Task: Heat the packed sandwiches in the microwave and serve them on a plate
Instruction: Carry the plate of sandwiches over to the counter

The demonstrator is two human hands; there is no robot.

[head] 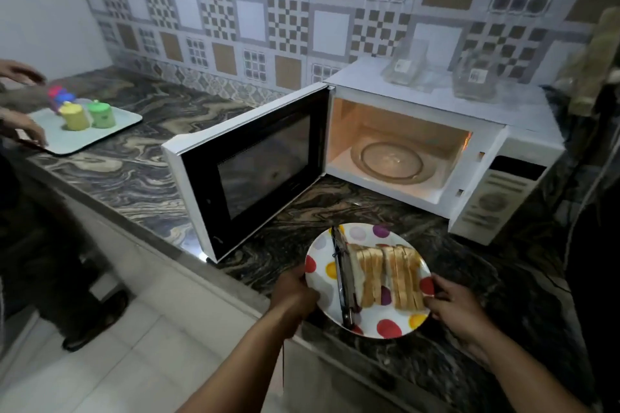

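A white plate with coloured dots (379, 323) sits at the counter's front edge, in front of the microwave. On it lie cut sandwiches (389, 275) standing in a row, with dark metal tongs (344, 275) lying along their left side. My left hand (293, 292) grips the plate's left rim. My right hand (451, 300) holds the right rim. The white microwave (483, 144) stands behind with its door (248, 168) swung wide open to the left. Its lamp is lit, and the glass turntable (391, 159) inside carries nothing.
Two clear plastic sandwich packs (407, 64) lie on the microwave's top. Far left on the marble counter (110, 171), a pale tray (117, 126) carries small coloured jars (100, 114); another person's hands (27, 127) are at it. A cloth (593, 64) hangs at the right.
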